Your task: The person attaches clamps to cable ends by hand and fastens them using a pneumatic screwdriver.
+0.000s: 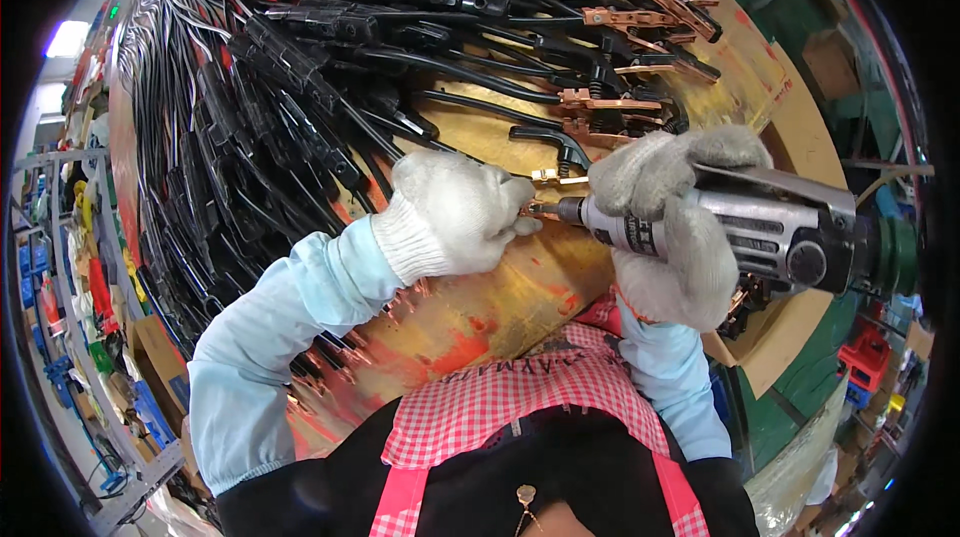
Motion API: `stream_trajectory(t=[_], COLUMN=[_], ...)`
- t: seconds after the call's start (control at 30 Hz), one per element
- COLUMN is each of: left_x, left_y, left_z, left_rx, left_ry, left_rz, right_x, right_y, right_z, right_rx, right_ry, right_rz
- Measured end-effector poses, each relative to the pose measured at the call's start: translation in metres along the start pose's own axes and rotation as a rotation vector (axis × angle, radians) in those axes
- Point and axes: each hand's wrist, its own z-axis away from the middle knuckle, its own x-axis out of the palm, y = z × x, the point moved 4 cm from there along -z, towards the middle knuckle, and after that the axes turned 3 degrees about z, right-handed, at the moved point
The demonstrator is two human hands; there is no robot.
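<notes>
White knitted gloves cover both hands. My right hand [680,207] is wrapped round a silver air screwdriver [765,237] with a black rear end, held level and pointing left. Its bit meets a small copper part [527,205] at the fingertips of my left hand [458,209]. That hand is closed on a welding electrode holder, most of which its fingers hide. Just beyond lies a black curved lever [553,142] with a brass-coloured piece [545,176] by it. More electrode holders with copper jaws [610,100] lie past my hands.
A dense bundle of black handles and grey cables [190,127] covers the left and far side of the worn yellow table [500,302]. Copper ends [405,302] stick out below my left forearm. At right stand a cardboard box [800,337] and, lower, a red bin [865,357].
</notes>
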Motion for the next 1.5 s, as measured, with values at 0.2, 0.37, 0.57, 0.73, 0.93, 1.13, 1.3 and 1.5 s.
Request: stream_trajectory(t=[0.2, 0.37, 0.57, 0.73, 0.93, 1.13, 1.3, 1.5], left_x=[-0.003, 0.009, 0.01, 0.009, 0.003, 0.005, 0.002, -0.007], left_y=[0.003, 0.002, 0.0, -0.001, 0.003, 0.005, 0.008, -0.005], left_z=[0.003, 0.002, 0.003, 0.004, 0.004, 0.006, 0.008, 0.013], left_rx=[-0.011, 0.026, 0.013, -0.015, -0.02, 0.013, 0.06, 0.086], left_ry=[0.049, 0.114, 0.109, 0.069, 0.054, 0.127, 0.242, 0.085], left_rz=[0.048, -0.01, 0.0, 0.002, 0.042, -0.003, 0.043, 0.049], right_x=[0.005, 0.007, 0.008, 0.009, 0.006, -0.028, -0.116, -0.27], right_y=[-0.002, -0.003, -0.003, -0.003, -0.003, -0.005, -0.028, -0.012], right_z=[0.003, 0.007, 0.01, 0.013, 0.009, 0.008, 0.025, 0.073], right_rx=[-0.055, -0.055, -0.058, -0.066, -0.021, 0.256, 0.051, 0.516], right_ry=[-0.052, -0.069, -0.082, -0.082, -0.054, -0.012, 0.381, 0.734], right_rz=[0.04, 0.071, 0.081, 0.084, 0.068, -0.425, 0.323, 0.522])
